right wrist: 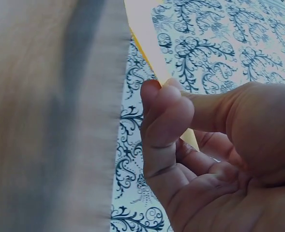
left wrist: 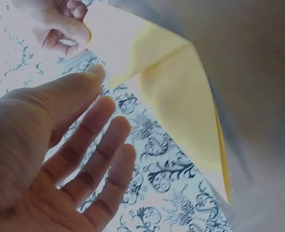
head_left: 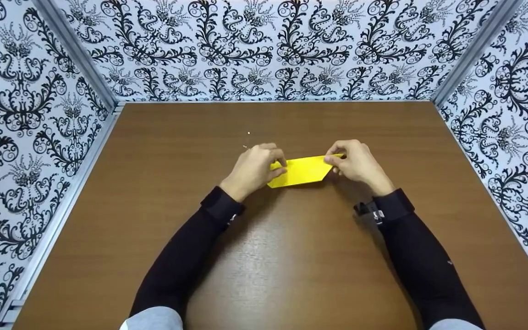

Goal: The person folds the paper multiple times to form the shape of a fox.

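Observation:
A folded sheet of yellow paper [head_left: 305, 170] is held up over the table, its ends slanting to points. My right hand [head_left: 358, 160] pinches the right-hand corner between thumb and fingers; the right wrist view shows the paper [right wrist: 149, 34] running up from that pinch. Around the left end is my left hand [head_left: 259, 167], its fingers loosely bent with a gap between thumb and fingertips. From the left wrist, the left hand [left wrist: 69, 150] appears beside the paper [left wrist: 181, 106], where a diagonal fold line and a loose lower flap are visible. The index finger is mostly hidden behind the thumb.
A brown wooden table [head_left: 154, 229] lies beneath both hands. Tiny white specks [head_left: 248, 133] dot it beyond the left hand. Patterned black-and-white walls [head_left: 245, 50] enclose the back and sides, with metal rails [head_left: 80, 59] at the corners.

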A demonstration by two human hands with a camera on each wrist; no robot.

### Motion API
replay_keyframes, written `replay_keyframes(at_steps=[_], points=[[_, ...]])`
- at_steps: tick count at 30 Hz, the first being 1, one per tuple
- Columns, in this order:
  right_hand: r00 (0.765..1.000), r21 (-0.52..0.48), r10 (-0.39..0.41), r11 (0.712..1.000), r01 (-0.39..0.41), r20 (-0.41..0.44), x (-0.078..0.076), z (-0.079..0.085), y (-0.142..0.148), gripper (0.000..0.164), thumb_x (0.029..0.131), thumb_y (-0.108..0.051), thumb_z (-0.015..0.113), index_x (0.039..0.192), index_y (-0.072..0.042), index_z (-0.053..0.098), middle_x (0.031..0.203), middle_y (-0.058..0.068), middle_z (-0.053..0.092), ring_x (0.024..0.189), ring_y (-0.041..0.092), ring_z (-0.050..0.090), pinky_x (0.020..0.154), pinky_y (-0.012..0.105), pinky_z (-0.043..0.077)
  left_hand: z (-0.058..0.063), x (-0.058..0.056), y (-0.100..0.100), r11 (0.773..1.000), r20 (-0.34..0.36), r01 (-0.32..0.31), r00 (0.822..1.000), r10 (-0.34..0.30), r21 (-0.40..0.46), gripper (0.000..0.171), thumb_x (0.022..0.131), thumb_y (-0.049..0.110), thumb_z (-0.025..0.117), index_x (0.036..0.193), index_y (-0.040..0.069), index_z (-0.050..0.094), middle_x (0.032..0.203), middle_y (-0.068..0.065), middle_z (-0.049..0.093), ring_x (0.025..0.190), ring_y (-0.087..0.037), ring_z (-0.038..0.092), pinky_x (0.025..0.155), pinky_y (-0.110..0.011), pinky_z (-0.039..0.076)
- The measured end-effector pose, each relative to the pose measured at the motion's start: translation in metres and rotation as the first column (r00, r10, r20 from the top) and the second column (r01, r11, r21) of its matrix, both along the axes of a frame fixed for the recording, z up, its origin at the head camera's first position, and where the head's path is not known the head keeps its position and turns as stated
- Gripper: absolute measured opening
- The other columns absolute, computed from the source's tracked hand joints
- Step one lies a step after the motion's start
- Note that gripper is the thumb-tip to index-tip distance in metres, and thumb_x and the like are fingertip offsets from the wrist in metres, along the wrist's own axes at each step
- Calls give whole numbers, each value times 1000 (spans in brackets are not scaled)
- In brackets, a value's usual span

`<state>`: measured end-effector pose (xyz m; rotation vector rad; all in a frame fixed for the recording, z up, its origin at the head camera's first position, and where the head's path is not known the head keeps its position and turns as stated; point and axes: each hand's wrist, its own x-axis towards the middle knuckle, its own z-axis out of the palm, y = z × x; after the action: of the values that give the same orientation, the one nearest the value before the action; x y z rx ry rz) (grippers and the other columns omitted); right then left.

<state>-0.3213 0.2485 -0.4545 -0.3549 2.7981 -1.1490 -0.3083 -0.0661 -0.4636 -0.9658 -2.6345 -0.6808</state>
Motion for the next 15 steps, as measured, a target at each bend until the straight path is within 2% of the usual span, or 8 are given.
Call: replay_keyframes(at_steps=[3, 6, 10, 13, 15], points=[[1000, -38, -9, 999, 9, -20, 2, 4, 0, 14, 112, -19, 82, 117, -7, 85, 113, 22, 87, 82, 37, 82, 63, 21, 58, 8, 2, -3, 999, -30, -18, 999, 19, 36, 23, 100, 28, 96, 111, 12, 86, 115, -7, 82, 109, -27, 80, 95, -42, 72], [998, -71, -11, 997, 7, -58, 5, 8, -1, 14, 111, -20, 84, 115, -8, 86, 98, 21, 87, 78, 36, 82, 62, 20, 59, 14, 4, -5, 998, -62, -25, 998, 29, 59, 33, 98, 32, 98, 121, 12, 84, 123, -8, 80, 116, -29, 76, 100, -41, 70], [993, -107, -7, 994, -6, -120, 8, 14, -6, 14, 109, -22, 86, 112, -8, 88, 97, 19, 87, 72, 26, 79, 63, 20, 62, 19, 6, -6, 998, -78, -25, 997, 30, 63, 46, 98, 35, 98, 134, 12, 82, 130, -8, 79, 122, -30, 73, 107, -42, 68], [986, -120, -1, 993, -20, -167, 12, 19, -10, 13, 108, -22, 87, 110, -9, 88, 96, 17, 87, 70, 21, 77, 63, 20, 63, 21, 8, -5, 998, -56, -18, 998, 22, 63, 48, 98, 35, 98, 136, 11, 82, 129, -8, 81, 117, -30, 76, 103, -42, 69], [978, -117, 7, 993, -32, -208, 16, 22, -13, 13, 108, -22, 87, 109, -10, 89, 94, 16, 87, 71, 23, 78, 63, 20, 62, 23, 9, -5, 998, -30, -8, 999, 10, 68, 46, 98, 35, 97, 135, 10, 83, 126, -8, 83, 112, -28, 79, 100, -40, 70]])
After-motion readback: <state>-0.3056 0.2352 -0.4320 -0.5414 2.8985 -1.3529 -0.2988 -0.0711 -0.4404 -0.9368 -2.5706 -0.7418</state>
